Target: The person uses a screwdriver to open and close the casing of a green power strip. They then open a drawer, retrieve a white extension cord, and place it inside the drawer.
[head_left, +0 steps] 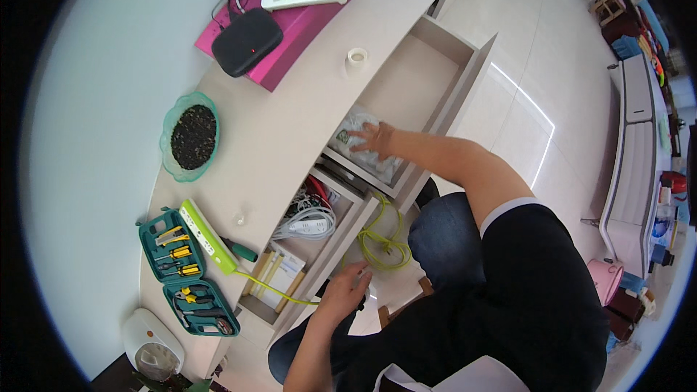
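Observation:
My right hand (pixel 374 139) reaches into a pulled-out drawer (pixel 465 87), its fingers spread over a clear plastic bag (pixel 381 167) at the drawer's near end. What the bag holds is hard to make out. My left hand (pixel 343 294) hangs beside the front of a second open drawer (pixel 356 229), fingers loosely bent and apart, with nothing visible in it. Inside that second drawer lie a coiled white power strip (pixel 311 228), dark and red cables, and a white box among yellowish sticks (pixel 274 276).
On the desk are a green power strip (pixel 207 236), a screwdriver (pixel 241 250), an open toolkit (pixel 174 250), a tape roll (pixel 356 57), a bowl of dark soil (pixel 194 136) and a black device (pixel 247 41) on a pink box (pixel 308 33). A yellow-green cord (pixel 381 239) hangs between the drawers and my legs.

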A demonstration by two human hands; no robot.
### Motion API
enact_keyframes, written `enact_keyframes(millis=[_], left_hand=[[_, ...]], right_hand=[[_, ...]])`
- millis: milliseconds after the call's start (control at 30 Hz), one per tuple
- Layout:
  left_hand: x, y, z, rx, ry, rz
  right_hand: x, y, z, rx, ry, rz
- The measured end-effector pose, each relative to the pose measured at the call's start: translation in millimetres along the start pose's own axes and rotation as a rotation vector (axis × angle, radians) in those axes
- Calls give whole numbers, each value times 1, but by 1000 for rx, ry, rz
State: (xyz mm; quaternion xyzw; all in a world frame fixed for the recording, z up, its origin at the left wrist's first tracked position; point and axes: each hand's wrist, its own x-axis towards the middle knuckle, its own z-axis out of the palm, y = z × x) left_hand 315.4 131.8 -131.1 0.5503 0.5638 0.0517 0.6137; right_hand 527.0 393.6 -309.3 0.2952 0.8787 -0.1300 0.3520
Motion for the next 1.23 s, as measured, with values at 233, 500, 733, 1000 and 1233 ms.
enact_keyframes(millis=[233,500,733,1000,1233], left_hand=[[-1,13,-9,-5,-38,-2],[-2,26,-21,-12,-12,-27],[0,20,-18,-256,-103,-49],[-7,30,-16,-118,-41,41],[-35,32,-4,53,-48,203]], right_hand=[[12,66,23,43,113,-5],[-5,160,30,-74,88,229],[-3,205,7,-266,-72,758],[-7,198,19,148,294,704],[-100,105,-6,228,297,509]])
